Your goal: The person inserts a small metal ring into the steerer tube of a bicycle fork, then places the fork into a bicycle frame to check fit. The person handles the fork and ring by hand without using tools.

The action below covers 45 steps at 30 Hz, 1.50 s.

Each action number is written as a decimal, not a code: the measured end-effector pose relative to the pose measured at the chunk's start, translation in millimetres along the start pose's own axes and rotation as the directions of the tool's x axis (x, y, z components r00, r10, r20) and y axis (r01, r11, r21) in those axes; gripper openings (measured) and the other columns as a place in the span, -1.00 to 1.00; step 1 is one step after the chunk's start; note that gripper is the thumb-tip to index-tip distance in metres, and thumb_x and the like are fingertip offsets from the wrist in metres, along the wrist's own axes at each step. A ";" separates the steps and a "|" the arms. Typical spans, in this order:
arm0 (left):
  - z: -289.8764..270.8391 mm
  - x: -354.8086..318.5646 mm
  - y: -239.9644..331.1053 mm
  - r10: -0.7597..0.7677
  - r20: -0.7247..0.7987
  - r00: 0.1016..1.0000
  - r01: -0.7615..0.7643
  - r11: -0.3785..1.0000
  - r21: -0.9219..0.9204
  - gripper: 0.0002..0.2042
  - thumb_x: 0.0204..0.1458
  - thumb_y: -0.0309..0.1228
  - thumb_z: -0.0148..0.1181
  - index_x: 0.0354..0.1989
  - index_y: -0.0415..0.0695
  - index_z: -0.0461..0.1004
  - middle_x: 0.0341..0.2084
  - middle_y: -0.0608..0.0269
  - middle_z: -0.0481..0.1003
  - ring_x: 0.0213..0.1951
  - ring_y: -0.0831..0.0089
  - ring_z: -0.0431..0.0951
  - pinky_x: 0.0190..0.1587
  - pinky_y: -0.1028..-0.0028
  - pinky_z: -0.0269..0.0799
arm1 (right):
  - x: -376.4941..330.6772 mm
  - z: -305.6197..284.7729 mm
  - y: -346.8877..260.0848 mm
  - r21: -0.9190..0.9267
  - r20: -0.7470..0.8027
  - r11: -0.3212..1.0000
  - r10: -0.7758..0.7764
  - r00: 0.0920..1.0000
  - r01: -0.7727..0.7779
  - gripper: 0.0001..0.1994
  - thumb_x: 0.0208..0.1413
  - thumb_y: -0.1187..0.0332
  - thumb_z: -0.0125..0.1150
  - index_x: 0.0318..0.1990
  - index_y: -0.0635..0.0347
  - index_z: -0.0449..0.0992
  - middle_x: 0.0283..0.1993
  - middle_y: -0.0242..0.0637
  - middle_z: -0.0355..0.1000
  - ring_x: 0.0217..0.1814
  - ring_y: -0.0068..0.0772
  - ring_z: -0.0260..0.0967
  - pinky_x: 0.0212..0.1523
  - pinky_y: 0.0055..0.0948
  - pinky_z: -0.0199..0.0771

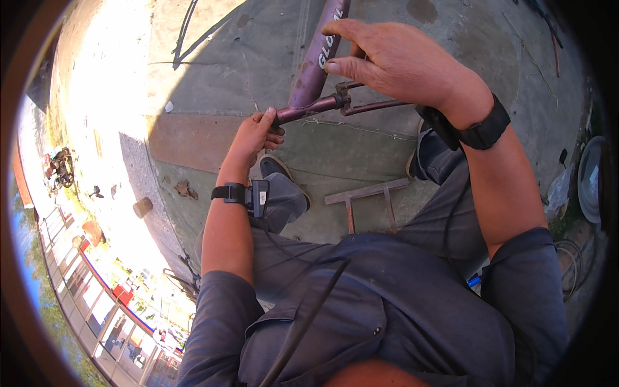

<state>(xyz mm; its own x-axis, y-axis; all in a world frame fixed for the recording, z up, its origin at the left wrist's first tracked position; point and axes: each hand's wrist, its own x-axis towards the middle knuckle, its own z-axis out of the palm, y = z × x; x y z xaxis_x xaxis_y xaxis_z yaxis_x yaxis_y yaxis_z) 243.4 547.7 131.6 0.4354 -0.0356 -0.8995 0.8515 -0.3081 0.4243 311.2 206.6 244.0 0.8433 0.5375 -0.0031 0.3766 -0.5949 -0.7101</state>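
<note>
A purple bicycle frame [310,76] with white lettering on its thick tube extends away from me at the top centre. At its near end, the short head tube [303,112] lies crosswise, and the fork [377,106] points right from it, partly behind my right forearm. My left hand [256,134] grips the left end of the head tube, thumb on top and fingers curled below. Over the thick tube and fork crown hovers my right hand [380,59], index finger and thumb apart, with nothing visible between them. Its other fingers are hidden.
Between my feet stands a small frame [367,191] of worn bars. Greenish sheeting [348,149] covers the ground beneath. To the right are a round grey basin [590,179] and a coiled cable [571,261]. A brown block [142,206] lies at left, in front of a sunlit yard.
</note>
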 end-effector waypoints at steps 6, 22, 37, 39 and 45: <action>3.1 8.5 -17.4 0.296 -0.023 0.955 -0.297 0.953 -0.058 -0.54 0.23 -0.37 0.33 0.22 -0.33 0.37 -0.13 0.10 0.58 -0.16 0.43 0.61 -0.07 0.45 0.56 | -0.9 -0.5 -1.9 -0.002 0.005 1.000 0.013 1.000 -0.013 -0.47 0.31 -0.03 0.18 0.21 0.21 0.45 -0.37 -0.06 0.57 -0.25 0.08 0.54 -0.25 -0.02 0.44; 5.8 8.9 -19.5 0.287 -0.091 0.954 -0.287 0.958 0.010 -0.54 0.29 -0.29 0.27 0.21 -0.38 0.38 -0.15 0.11 0.57 -0.28 0.45 0.60 -0.23 0.47 0.56 | -2.7 -0.3 -0.9 0.007 0.028 1.000 0.015 0.999 -0.015 -0.47 0.35 -0.03 0.16 0.28 0.12 0.39 -0.36 -0.13 0.54 -0.31 0.01 0.50 -0.32 -0.09 0.39; 4.1 6.6 -10.5 0.136 -0.029 0.990 -0.137 0.990 -0.034 -0.58 0.32 -0.24 0.22 0.20 -0.28 0.41 -0.17 0.15 0.57 -0.25 0.45 0.62 -0.19 0.48 0.57 | -2.3 -1.1 1.0 -0.021 0.010 1.000 -0.003 1.000 0.003 -0.47 0.36 -0.04 0.15 0.29 0.10 0.38 -0.37 -0.14 0.54 -0.34 -0.02 0.49 -0.34 -0.10 0.39; 4.8 9.5 -17.8 0.243 -0.035 0.969 -0.244 0.969 -0.028 -0.59 0.32 -0.29 0.22 0.21 -0.32 0.40 -0.15 0.15 0.56 -0.23 0.46 0.60 -0.17 0.46 0.55 | -1.9 -1.2 0.3 -0.020 0.015 1.000 0.006 1.000 -0.005 -0.47 0.36 -0.04 0.15 0.29 0.10 0.38 -0.37 -0.14 0.54 -0.34 -0.02 0.49 -0.34 -0.10 0.39; 8.4 7.0 -20.8 0.507 -0.043 0.861 -0.500 0.859 0.106 -0.50 0.30 -0.32 0.26 0.28 -0.36 0.30 -0.14 0.15 0.56 -0.18 0.42 0.60 -0.08 0.43 0.54 | -2.0 -1.4 0.1 -0.036 0.010 0.999 0.004 1.000 -0.003 -0.46 0.35 -0.04 0.15 0.31 0.09 0.38 -0.37 -0.14 0.54 -0.34 -0.03 0.49 -0.34 -0.10 0.39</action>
<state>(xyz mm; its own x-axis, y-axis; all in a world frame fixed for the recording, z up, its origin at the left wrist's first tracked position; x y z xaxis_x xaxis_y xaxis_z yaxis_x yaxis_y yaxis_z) 226.3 545.9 115.6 0.8191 -0.1455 -0.5549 0.4829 -0.3473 0.8038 310.1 204.6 244.9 0.8410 0.5409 -0.0125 0.3871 -0.6177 -0.6846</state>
